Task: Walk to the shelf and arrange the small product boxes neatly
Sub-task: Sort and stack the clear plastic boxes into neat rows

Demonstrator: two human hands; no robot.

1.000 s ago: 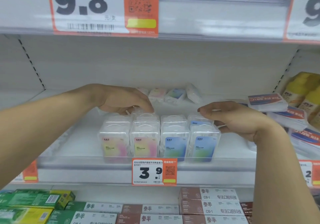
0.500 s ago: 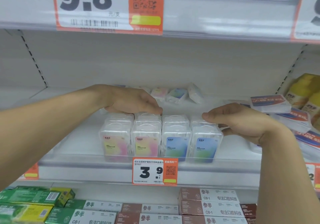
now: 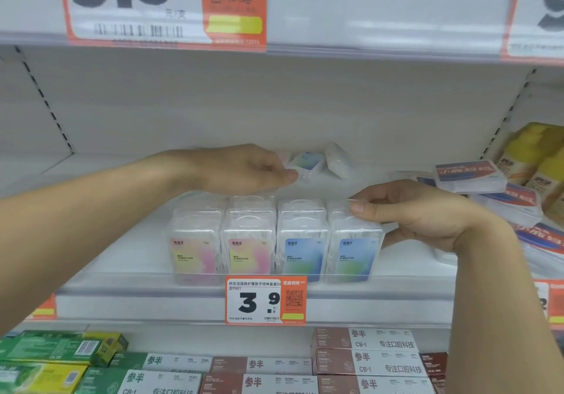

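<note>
Several small clear plastic boxes stand in a row at the front of the white shelf (image 3: pixel 100 259): two with pink-yellow labels (image 3: pixel 195 256) and two with blue labels (image 3: pixel 302 254). More such boxes stand behind them. At the back lie a tipped blue-labelled box (image 3: pixel 308 161) and a clear one (image 3: pixel 337 161). My left hand (image 3: pixel 244 170) reaches over the row toward the back, its fingertips pinching a clear box (image 3: pixel 305 177) near the tipped ones. My right hand (image 3: pixel 415 213) holds the rightmost front box (image 3: pixel 355 256), thumb on top and fingers at its right side.
Flat red-and-blue packs (image 3: pixel 470 177) and yellow bottles (image 3: pixel 531 152) crowd the shelf's right end. A 3.9 price tag (image 3: pixel 265 300) hangs on the front rail. Green and brown cartons (image 3: pixel 366 363) fill the shelf below. The upper shelf edge carries a 9.8 tag (image 3: pixel 161 6).
My left hand has moved right and farther back, from the top of the left boxes to the loose boxes behind. My right hand stays at the rightmost box.
</note>
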